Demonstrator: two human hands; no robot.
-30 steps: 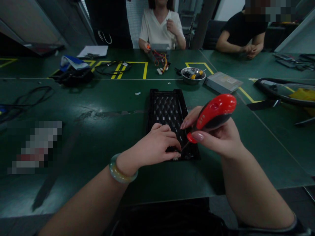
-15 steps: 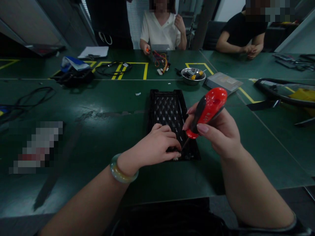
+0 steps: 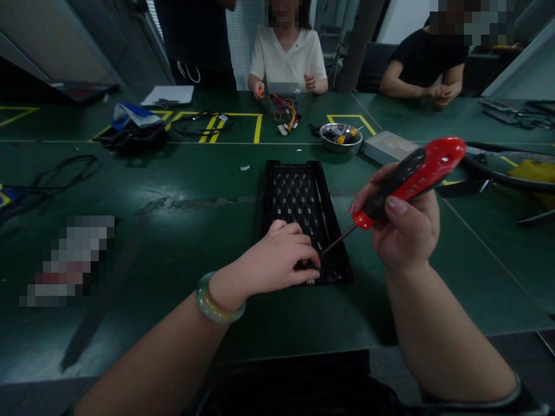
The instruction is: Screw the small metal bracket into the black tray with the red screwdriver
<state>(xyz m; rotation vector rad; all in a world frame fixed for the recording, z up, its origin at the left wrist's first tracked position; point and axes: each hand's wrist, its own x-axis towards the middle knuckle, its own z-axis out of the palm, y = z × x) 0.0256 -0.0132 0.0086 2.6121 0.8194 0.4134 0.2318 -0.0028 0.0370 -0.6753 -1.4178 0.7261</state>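
A black plastic panel (image 3: 297, 196) with a diamond-patterned mesh lies lengthwise before me on the green table. My left hand (image 3: 284, 257) bends over its near end, thumb and fingers closed together; what sits between them is hidden, though small light bits show just below the fingertips. My right hand (image 3: 403, 219) grips a screwdriver (image 3: 416, 179) by its red and black handle, above and right of the panel. The tool leans, with its thin shaft running down leftward to the left fingertips. Its tip cannot be made out clearly there.
Across the table, a person in white (image 3: 288, 58) sits behind a metal box with coloured wires (image 3: 286, 107). A metal bowl (image 3: 341, 138) of tools and a grey metal box (image 3: 388, 147) stand beyond the panel. Cables (image 3: 65, 173) lie at left.
My right hand has moved right and tipped the screwdriver over to a flatter slant, baring more shaft. My left hand stays in place. The person in white has lowered one hand.
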